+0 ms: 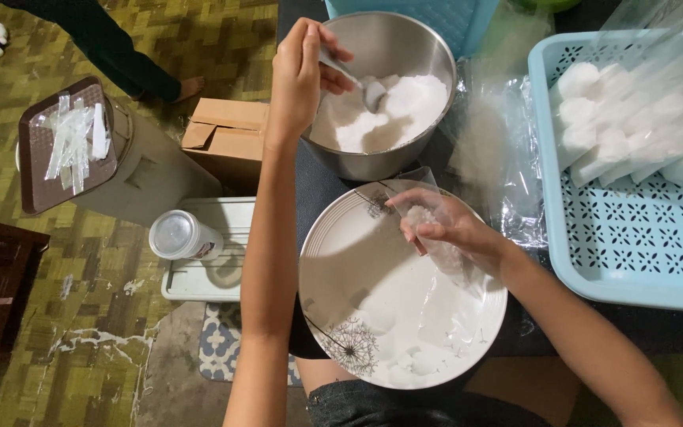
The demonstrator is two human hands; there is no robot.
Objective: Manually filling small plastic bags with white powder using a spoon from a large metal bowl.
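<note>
My left hand (298,75) grips a metal spoon (361,85) whose bowl dips into white crumbly stuff inside a steel bowl (428,47). My right hand (456,229) holds a small clear plastic bag (436,237), partly filled with the white stuff, over a white plate (333,269) with a dandelion print. White lumps lie on the near part of the plate.
A light blue perforated basket (634,253) on the right holds several filled clear bags (634,119). Loose plastic sheets (499,158) lie between bowl and basket. On the floor at left stand a brown-lidded bin (69,146), a cardboard box (227,138), a white jar (179,235). Another person's foot (187,87) is at top left.
</note>
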